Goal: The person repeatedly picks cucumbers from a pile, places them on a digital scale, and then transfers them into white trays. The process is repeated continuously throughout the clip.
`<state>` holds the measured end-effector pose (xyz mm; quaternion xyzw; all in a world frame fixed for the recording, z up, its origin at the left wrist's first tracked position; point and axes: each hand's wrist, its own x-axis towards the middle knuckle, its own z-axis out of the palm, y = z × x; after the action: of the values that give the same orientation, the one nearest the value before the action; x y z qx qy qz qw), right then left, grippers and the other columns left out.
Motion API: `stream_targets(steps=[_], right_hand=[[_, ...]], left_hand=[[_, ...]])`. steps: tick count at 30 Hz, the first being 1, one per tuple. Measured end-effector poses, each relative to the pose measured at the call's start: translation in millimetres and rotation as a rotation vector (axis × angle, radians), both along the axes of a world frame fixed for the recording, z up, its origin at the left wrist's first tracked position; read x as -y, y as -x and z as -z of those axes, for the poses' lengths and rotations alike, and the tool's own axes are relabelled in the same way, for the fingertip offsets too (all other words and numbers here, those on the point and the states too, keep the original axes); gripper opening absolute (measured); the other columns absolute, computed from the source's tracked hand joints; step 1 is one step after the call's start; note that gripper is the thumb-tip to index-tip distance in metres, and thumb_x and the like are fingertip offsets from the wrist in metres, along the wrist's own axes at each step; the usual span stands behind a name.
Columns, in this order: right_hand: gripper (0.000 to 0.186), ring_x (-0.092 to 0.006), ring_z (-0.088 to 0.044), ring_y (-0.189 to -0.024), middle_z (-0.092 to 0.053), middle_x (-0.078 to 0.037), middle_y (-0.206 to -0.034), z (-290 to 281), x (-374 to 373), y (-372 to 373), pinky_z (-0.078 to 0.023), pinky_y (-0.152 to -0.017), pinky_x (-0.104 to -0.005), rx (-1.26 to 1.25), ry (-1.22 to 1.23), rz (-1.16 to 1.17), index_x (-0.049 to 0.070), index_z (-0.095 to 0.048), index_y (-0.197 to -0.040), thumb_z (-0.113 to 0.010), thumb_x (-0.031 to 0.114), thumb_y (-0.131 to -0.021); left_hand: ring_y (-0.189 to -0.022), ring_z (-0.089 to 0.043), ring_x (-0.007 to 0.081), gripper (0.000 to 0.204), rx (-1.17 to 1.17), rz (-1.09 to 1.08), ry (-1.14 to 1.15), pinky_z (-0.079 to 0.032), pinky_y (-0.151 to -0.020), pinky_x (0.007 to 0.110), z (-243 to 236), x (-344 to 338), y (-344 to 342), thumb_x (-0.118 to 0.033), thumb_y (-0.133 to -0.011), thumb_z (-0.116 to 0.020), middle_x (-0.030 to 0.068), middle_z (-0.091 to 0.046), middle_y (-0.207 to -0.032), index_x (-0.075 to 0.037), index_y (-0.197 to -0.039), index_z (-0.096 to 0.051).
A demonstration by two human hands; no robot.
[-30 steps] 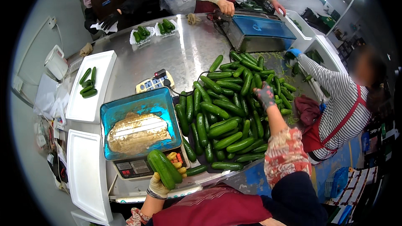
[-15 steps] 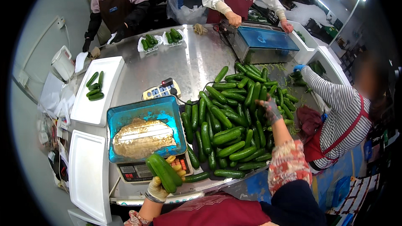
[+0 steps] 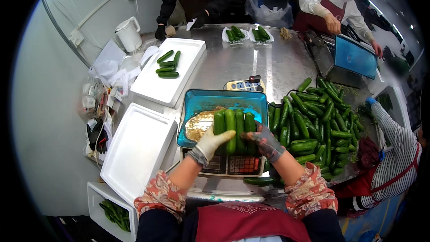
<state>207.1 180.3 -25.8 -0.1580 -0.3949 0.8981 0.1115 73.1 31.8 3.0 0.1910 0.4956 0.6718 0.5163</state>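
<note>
Between my two gloved hands is a row of several green cucumbers [image 3: 230, 127], pressed together side by side. My left hand [image 3: 208, 145], in a pale glove, closes on their left side. My right hand [image 3: 265, 143], in a grey stained glove, grips the right side. The cucumbers are above the near part of a blue scale pan [image 3: 199, 96], whose worn, brownish middle shows at left. Whether they touch the pan I cannot tell. Below it, the scale's keypad [image 3: 242, 166] is partly covered. Right of the scale lies a large heap of cucumbers [image 3: 309, 127].
At left lie a white foam tray [image 3: 139, 141] and another with several cucumbers [image 3: 148, 83]. A white foam box [image 3: 96, 192] stands lower left. Two packed trays [image 3: 236, 40] and a blue-topped machine [image 3: 356, 58] sit at the far side. Co-workers stand far and right.
My view has turned left. My right hand has left the heap and joined my left on the cucumbers. They have gone from the scale's near left corner to over the pan.
</note>
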Motion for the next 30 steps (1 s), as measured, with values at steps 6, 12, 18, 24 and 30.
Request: stream_targets(steps=[6, 12, 18, 24, 30], right_hand=[[0.049, -0.0194, -0.062, -0.085, -0.061, -0.009, -0.102, 39, 6, 44, -0.055, -0.070, -0.0301, 0.304, -0.283, 0.139, 0.005, -0.043, -0.125, -0.063, 0.004, -0.080], [0.065, -0.0213, -0.059, -0.090, -0.060, -0.017, -0.104, 57, -4, 31, -0.048, -0.073, -0.0304, 0.554, -0.698, 0.339, 0.004, -0.039, -0.133, -0.066, 0.020, -0.076], [0.060, -0.0188, -0.050, -0.112, -0.044, -0.014, -0.133, 40, 14, -4, -0.040, -0.092, -0.0277, 0.190, -0.253, 0.458, -0.002, -0.035, -0.134, -0.058, 0.000, -0.079], [0.068, -0.0247, -0.044, -0.120, -0.041, -0.014, -0.134, 10, 31, -65, -0.036, -0.099, -0.0365, -0.065, -0.572, 0.476, -0.001, -0.034, -0.135, -0.060, 0.032, -0.082], [0.093, -0.0309, -0.047, -0.117, -0.039, -0.018, -0.134, 21, 39, -106, -0.042, -0.097, -0.0423, 0.010, -0.376, 0.533, -0.001, -0.029, -0.135, -0.074, 0.047, -0.069]], left_hand=[[-0.100, -0.056, 0.0180, 0.061, -0.190, 0.044, 0.269, -0.047, -0.084, 0.029, 22, -7, 67, -0.020, -0.082, -0.066, 0.0119, -0.055, -0.114, 0.002, -0.131, -0.037], [-0.113, -0.048, 0.0237, 0.081, -0.408, -0.076, 0.236, -0.039, -0.094, 0.027, 40, 4, 91, -0.019, -0.084, -0.062, 0.0238, -0.045, -0.128, 0.011, -0.138, -0.010], [-0.126, -0.038, 0.0239, 0.075, -0.239, -0.034, 0.280, -0.032, -0.102, 0.031, 17, 24, 97, -0.022, -0.086, -0.060, 0.0203, -0.033, -0.139, 0.005, -0.140, -0.015], [-0.097, -0.056, 0.0112, 0.054, -0.247, -0.204, 0.322, -0.048, -0.074, 0.026, 16, 64, 123, -0.024, -0.087, -0.060, 0.0033, -0.056, -0.112, -0.007, -0.133, -0.039], [-0.100, -0.056, 0.0109, 0.048, -0.239, -0.262, 0.294, -0.047, -0.078, 0.025, -17, 93, 128, -0.026, -0.087, -0.060, 0.0032, -0.056, -0.115, -0.009, -0.129, -0.045]])
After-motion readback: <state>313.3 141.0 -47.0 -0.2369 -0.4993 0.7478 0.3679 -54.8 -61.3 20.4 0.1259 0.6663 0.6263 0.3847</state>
